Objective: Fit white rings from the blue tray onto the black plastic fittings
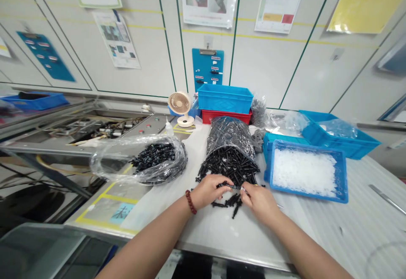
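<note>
My left hand (207, 191) and my right hand (259, 200) meet at the near edge of a pile of small black plastic parts (230, 164) spilling from an open clear bag (229, 133). The fingers of both hands are pinched together on one thin black part (233, 187) held between them. A few loose black parts (234, 203) lie on the white table (222, 228) just under my hands. A red bead bracelet (190, 201) circles my left wrist.
A second clear bag of black parts (152, 158) lies to the left. A blue tray of white translucent pieces (306, 171) sits to the right, with more blue bins (339, 133) behind. Stacked blue and red bins (225, 101), a small fan (179, 107) and a metal machine bed (95, 128) stand further back.
</note>
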The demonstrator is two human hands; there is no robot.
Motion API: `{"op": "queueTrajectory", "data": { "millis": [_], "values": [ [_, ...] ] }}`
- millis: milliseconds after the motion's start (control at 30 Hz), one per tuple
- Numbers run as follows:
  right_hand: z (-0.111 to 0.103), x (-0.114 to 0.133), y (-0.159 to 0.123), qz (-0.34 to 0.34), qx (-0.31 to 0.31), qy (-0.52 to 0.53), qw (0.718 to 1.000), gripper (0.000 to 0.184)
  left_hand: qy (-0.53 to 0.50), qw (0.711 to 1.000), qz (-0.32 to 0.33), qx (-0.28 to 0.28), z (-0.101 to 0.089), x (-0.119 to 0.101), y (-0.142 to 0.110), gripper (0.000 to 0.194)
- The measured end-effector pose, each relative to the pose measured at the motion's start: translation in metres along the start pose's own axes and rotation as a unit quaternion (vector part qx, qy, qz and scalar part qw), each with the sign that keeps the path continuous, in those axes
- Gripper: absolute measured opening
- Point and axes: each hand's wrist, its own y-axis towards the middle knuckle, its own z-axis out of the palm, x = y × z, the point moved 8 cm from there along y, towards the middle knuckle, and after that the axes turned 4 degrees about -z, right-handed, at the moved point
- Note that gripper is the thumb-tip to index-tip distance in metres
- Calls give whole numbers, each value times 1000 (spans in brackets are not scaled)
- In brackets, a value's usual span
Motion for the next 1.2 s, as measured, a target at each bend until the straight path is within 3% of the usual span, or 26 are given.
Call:
{"op": "queueTrajectory", "data": {
  "millis": [300,533,667,800,900,1200],
  "values": [
    [-13,-10,-2,-22,-111,20,993,21,-67,993,-50,-83,-23,12,4,28],
    [-30,8,-9,-124,-201,21,971,20,-117,982,-84,-125,-30,23,4,31],
    [-36,25,-13,-178,-213,14,961,18,-144,977,-87,-133,-32,23,3,38],
    [-40,28,-16,-193,-222,25,955,21,-88,980,-72,-164,-40,16,2,26],
    [-42,24,-17,-179,-224,39,957,27,-69,981,-57,-171,-42,12,2,20],
    [-36,17,-16,-127,-206,89,966,26,-150,976,-93,-128,-30,25,4,35]
  ]
}}
